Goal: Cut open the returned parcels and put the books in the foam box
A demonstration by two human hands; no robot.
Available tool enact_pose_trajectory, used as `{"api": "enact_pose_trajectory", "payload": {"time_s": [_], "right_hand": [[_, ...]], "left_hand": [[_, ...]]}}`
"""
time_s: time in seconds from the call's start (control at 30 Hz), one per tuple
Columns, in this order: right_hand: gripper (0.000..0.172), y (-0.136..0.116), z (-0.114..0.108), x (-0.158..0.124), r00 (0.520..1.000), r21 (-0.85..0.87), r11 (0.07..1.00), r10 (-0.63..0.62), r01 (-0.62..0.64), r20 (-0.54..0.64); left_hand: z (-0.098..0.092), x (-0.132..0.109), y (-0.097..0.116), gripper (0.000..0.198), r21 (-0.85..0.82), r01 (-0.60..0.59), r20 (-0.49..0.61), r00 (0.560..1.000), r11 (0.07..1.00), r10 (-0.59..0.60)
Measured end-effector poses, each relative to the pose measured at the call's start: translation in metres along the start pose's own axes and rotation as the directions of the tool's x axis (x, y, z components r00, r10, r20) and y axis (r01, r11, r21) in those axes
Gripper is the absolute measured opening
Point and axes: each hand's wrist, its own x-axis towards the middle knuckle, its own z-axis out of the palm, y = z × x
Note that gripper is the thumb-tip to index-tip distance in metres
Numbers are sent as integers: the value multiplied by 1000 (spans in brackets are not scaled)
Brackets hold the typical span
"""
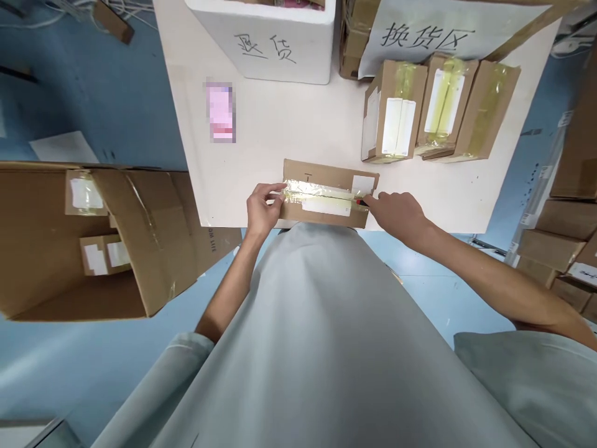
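Observation:
A small cardboard box (321,216) lies at the table's front edge, with clear tape along its top seam and white labels on it. My left hand (263,210) grips the box's left end, thumb and fingers at its edge. My right hand (396,211) is closed at the box's right end around a small red and black tool that looks like a box cutter (360,202). Its tip is at the taped seam, and most of it is hidden in my fist. A dark line runs along part of the seam.
On the table (280,124) stand a white foam box (284,50), a larger carton with a handwritten sheet (420,31), and three taped boxes (438,112). A pixelated pink item (221,113) lies at left. A big open carton (153,236) holds small boxes; stacked cartons (555,233) stand right.

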Motion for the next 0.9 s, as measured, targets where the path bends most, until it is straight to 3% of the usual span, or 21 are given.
{"api": "enact_pose_trajectory", "payload": {"time_s": [0.3, 0.43, 0.57, 0.73, 0.83, 0.9], "right_hand": [[42, 45, 32, -22, 998, 133, 991, 41, -35, -41], [39, 51, 34, -19, 999, 133, 991, 23, -18, -35], [43, 61, 43, -9, 997, 123, 992, 24, -15, -67], [49, 70, 101, 14, 959, 325, 942, 8, 89, -285], [50, 51, 141, 36, 890, 547, 811, 76, 207, -450], [51, 29, 157, 49, 825, 675, 685, 194, 274, -531]], "left_hand": [[6, -5, 9, 30, 43, 8, -24, 1000, 999, -7], [8, -8, 12, 30, 78, 33, -20, 999, 996, -32], [9, -11, 17, 28, 117, -43, -22, 999, 992, 46], [12, -16, 20, 27, 120, -99, -56, 993, 988, 106], [9, -15, 13, 30, 69, -91, -48, 994, 993, 94], [4, -11, 5, 32, 31, -70, -55, 996, 997, 72]]}}
